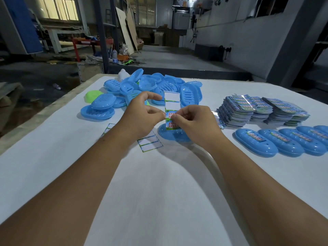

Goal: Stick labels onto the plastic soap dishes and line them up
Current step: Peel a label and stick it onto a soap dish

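Both hands clamped on the sheet [171, 110]: left hand [142, 115] steadied its edge upright; right hand [194, 121] pinched a label, probably peeling it; target dish [170, 134] sat directly below on the table [159, 183]; labelled row [284, 142] at right.

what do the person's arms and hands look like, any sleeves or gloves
Both forearms are bare up to the frame edge: no sleeves show. The left hand and right hand wear no gloves, and no rings, watch or wristband show on the visible sides. Nails look short and unpainted.
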{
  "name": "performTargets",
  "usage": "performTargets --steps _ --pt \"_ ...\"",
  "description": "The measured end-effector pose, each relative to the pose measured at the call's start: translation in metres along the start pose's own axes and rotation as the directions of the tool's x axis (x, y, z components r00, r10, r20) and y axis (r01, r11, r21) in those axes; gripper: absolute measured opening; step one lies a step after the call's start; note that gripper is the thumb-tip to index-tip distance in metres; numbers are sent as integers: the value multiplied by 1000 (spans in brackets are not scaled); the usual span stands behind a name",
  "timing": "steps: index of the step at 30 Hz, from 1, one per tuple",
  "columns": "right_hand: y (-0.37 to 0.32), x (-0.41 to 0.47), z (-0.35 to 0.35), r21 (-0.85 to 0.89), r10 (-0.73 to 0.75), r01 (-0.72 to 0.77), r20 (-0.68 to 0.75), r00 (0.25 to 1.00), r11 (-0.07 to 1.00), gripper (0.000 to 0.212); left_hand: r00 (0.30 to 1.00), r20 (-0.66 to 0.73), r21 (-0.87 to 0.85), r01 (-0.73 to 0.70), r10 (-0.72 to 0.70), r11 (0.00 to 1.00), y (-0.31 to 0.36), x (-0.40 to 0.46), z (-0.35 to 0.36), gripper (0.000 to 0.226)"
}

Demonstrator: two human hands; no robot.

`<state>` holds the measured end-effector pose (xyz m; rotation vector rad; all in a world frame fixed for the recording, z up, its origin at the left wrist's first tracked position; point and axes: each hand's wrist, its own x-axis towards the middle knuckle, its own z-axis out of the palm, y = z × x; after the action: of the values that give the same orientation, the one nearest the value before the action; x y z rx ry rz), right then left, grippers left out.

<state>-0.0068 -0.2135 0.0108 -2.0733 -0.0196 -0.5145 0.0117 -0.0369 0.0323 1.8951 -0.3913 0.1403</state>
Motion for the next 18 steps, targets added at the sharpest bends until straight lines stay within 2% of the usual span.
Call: performTargets --steps 3,9,18 --pt "-4 -4 2 5 -15 14 59 998 1000 15 999 11 25 -37 37 999 -2 -1 2 34" --pt "-8 -6 0 -56 -45 48 55 997 997 22 992 11 110 -124 124 986 -5 0 5 32" --pt "-11 -9 2 -161 -91 94 27 995 982 24 988 -3 144 -154 156 978 -6 0 9 29"
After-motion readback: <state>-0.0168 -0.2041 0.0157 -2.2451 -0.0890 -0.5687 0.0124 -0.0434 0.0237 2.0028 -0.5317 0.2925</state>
